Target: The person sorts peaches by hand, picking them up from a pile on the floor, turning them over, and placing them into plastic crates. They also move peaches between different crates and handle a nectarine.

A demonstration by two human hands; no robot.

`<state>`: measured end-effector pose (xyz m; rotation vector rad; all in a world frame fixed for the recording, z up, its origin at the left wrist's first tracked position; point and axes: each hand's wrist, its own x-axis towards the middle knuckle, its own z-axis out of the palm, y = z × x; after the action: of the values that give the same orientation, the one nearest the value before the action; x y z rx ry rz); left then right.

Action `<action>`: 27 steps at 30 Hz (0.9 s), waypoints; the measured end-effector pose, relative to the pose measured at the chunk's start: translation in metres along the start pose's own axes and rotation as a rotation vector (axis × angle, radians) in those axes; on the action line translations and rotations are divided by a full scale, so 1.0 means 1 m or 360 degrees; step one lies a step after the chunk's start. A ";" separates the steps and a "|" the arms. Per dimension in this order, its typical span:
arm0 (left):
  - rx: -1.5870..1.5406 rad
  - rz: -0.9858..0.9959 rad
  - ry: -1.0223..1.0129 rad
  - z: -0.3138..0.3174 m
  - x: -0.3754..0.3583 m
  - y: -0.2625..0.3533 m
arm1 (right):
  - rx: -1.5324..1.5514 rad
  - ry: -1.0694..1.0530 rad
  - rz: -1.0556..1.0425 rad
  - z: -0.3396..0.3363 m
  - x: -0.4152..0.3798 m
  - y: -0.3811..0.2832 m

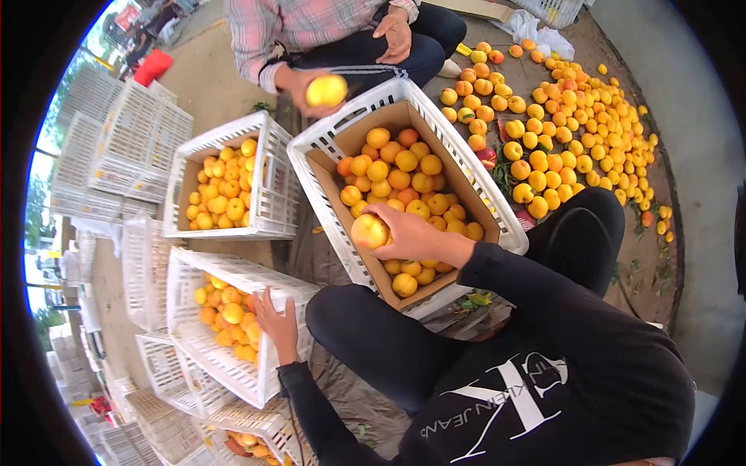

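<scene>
Over the cardboard-lined white crate in the middle, my right hand grips a yellow-orange fruit. Many similar fruits fill much of that crate. My left hand has its fingers spread at the near edge of a tilted white crate at the lower left, beside the fruits inside it. Nothing shows in that hand.
Across the middle crate, a co-worker's hand holds a yellow fruit. Another fruit-filled crate stands left. Loose fruits cover the ground at right. Stacked white crates stand far left; a concrete wall runs along the right.
</scene>
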<state>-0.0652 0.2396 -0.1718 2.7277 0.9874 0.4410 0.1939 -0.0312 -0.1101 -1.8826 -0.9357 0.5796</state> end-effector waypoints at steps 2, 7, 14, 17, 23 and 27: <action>-0.0790 -0.0303 -0.0091 -0.029 0.016 0.039 | 0.0073 0.0046 -0.0103 -0.011 -0.021 -0.019; -0.1704 0.0035 -0.0203 -0.120 -0.007 0.246 | -0.0102 0.0301 -0.0322 -0.040 -0.070 -0.055; -0.2541 -0.0341 -0.0478 -0.036 -0.067 0.327 | -0.0314 0.0509 -0.0427 -0.061 -0.132 -0.062; -0.3064 -0.0738 -0.0738 -0.039 -0.082 0.333 | 0.0357 0.0309 -0.0165 -0.077 -0.144 -0.046; -0.3321 -0.0726 -0.0194 -0.082 -0.059 0.289 | -0.0706 0.1048 -0.0093 -0.097 -0.121 0.036; -0.3234 -0.0590 0.0366 -0.116 -0.047 0.227 | -0.0817 0.1154 0.0118 -0.098 -0.113 0.099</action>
<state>-0.0059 0.0483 -0.0073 0.6718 0.4161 0.9151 0.2319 -0.2015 -0.1519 -2.3337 -0.5494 -0.3454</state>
